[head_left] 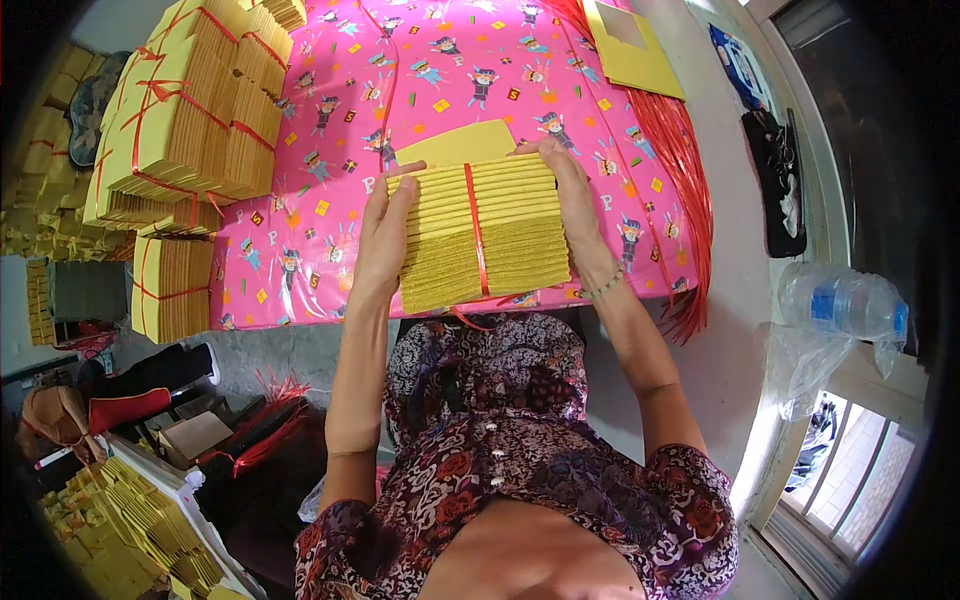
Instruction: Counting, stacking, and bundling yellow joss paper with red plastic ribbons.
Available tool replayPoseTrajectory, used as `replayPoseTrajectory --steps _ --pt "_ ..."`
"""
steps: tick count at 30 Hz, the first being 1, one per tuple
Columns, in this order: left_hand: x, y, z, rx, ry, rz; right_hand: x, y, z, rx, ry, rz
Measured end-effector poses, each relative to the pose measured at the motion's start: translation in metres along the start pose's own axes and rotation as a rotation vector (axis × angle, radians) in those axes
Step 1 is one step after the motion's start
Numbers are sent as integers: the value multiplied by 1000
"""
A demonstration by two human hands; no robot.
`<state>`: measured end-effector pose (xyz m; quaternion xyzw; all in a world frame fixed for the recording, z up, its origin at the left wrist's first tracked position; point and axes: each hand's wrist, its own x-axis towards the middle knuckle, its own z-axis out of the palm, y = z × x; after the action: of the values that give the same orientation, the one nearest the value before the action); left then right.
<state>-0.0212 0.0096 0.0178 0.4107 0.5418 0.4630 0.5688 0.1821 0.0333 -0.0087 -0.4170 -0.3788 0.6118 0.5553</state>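
Between my two hands is a thick bundle of yellow paper (440, 235), its many layers showing as ridges, tied round the middle with a red plastic strip (474, 220). My left hand (385, 235) grips its left side, thumb near the top corner. On the other side my right hand (570, 195) holds the right edge, fingers over the far right corner. The bundle sits at the near edge of a table with a pink patterned cover (420, 75). Just beyond it lies a flat yellow sheet (455, 143), partly hidden by the bundle.
Tied yellow bundles (190, 110) are piled on the table's left side, with one smaller bundle (172, 290) at the near left corner. Loose red strips (665, 150) hang along the right edge beside yellow sheets (640, 55). A large plastic bottle (850, 300) stands at the far right.
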Motion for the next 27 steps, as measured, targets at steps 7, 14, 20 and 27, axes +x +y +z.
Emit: replayPoseTrajectory --steps 7,14,20,27 --pt "3 -5 0 0 4 6 1 9 -3 9 22 11" --pt "2 -2 0 -6 3 5 4 11 -3 7 5 3" --pt "0 -1 -5 -40 -1 24 7 13 -4 61 -50 5" --pt "-23 -22 -15 -246 4 69 -29 9 -5 -99 -112 -81"
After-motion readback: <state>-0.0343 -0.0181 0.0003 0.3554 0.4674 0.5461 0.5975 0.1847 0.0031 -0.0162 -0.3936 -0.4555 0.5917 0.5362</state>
